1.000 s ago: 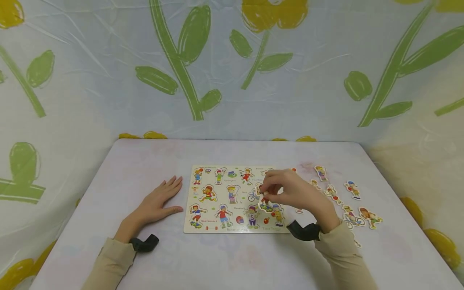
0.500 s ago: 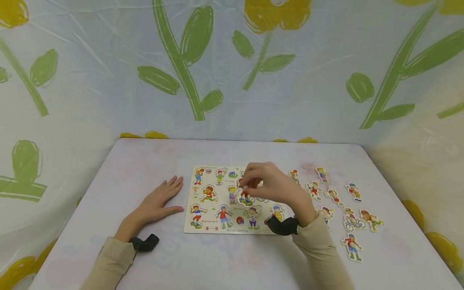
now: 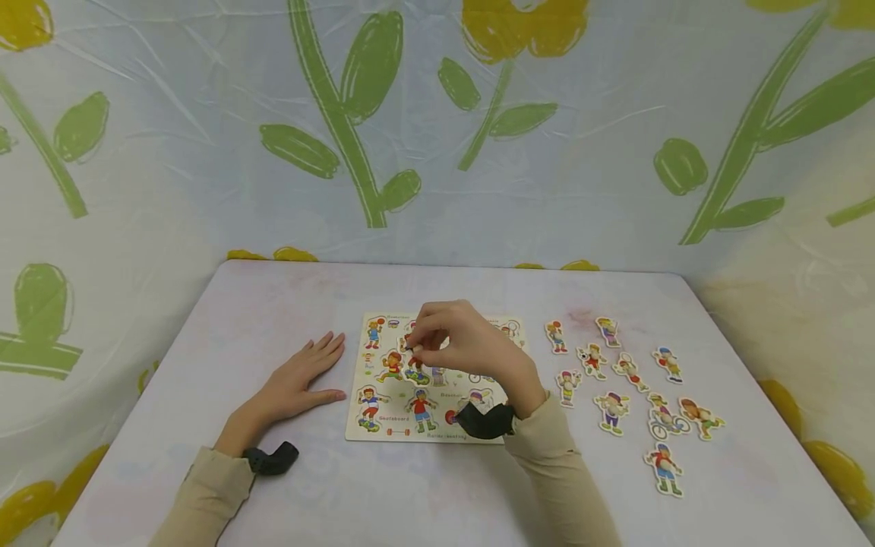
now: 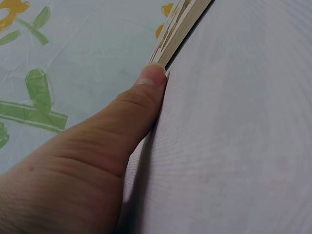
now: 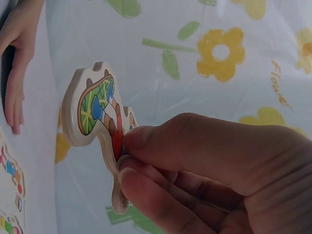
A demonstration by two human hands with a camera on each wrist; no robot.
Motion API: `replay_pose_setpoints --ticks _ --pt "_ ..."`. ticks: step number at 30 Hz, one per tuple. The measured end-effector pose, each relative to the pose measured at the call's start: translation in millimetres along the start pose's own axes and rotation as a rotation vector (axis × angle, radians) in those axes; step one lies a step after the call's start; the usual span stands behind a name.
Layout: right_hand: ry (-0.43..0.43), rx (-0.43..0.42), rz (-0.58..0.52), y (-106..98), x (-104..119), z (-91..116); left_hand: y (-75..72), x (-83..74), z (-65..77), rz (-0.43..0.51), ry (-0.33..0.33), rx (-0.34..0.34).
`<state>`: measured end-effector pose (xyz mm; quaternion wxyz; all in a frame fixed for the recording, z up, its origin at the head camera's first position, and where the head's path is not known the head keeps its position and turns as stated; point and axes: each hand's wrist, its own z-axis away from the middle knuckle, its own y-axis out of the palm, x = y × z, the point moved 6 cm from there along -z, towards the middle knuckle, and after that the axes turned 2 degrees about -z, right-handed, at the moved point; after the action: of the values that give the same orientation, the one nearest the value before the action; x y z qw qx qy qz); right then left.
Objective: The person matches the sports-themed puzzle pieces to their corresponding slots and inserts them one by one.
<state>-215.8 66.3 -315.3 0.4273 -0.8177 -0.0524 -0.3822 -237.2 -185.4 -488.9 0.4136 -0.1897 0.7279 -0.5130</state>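
My right hand (image 3: 465,346) pinches a wooden puzzle piece (image 5: 100,109) between thumb and fingertips; it shows a child on a green skateboard. In the head view this piece overlaps the middle-left of the puzzle board (image 3: 403,437), a cream board printed with sporting children. The right hand hides part of the board's upper right. My left hand (image 3: 301,380) lies flat on the table with fingers spread, left of the board. In the left wrist view its thumb (image 4: 151,75) is right at the board's edge.
Several loose puzzle pieces lie on the table to the right of the board, among them a cyclist (image 3: 666,418), a runner (image 3: 700,418) and a child in a red top (image 3: 663,467). A flowered cloth (image 3: 437,190) hangs behind the table.
My right hand has carried the skateboarder piece leftward across the board, from its right side to the middle-left. More loose pieces at right are uncovered. The left hand has stayed still.
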Motion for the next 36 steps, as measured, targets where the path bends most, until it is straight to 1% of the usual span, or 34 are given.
replay_pose_setpoints --ticks 6,9,15,19,21,27,31,36 --pt "0.017 0.014 -0.017 17.6 -4.0 -15.1 1.5 1.8 -0.1 0.005 0.004 0.002" --pt "0.025 0.044 -0.028 29.0 -7.3 -21.5 1.7 2.7 -0.4 0.009 0.002 0.005" --pt "0.076 0.106 -0.019 53.9 -18.4 -29.6 1.0 2.2 -1.0 0.017 0.004 0.004" --pt "0.104 0.144 0.008 68.6 -26.9 -30.5 0.4 1.5 -0.6 0.02 0.014 -0.003" --pt "0.127 0.154 0.003 73.9 -31.7 -29.8 0.0 1.2 -0.5 0.022 0.016 -0.006" --pt "0.193 0.192 -0.017 88.7 -46.2 -28.3 0.1 1.6 0.2 0.014 0.004 0.0" --pt "0.231 0.225 -0.023 97.0 -51.3 -27.5 -0.8 0.3 0.1 0.015 0.001 0.003" --pt "0.255 0.248 0.001 107.8 -59.1 -25.6 -2.5 -1.6 -0.2 0.027 0.001 0.004"
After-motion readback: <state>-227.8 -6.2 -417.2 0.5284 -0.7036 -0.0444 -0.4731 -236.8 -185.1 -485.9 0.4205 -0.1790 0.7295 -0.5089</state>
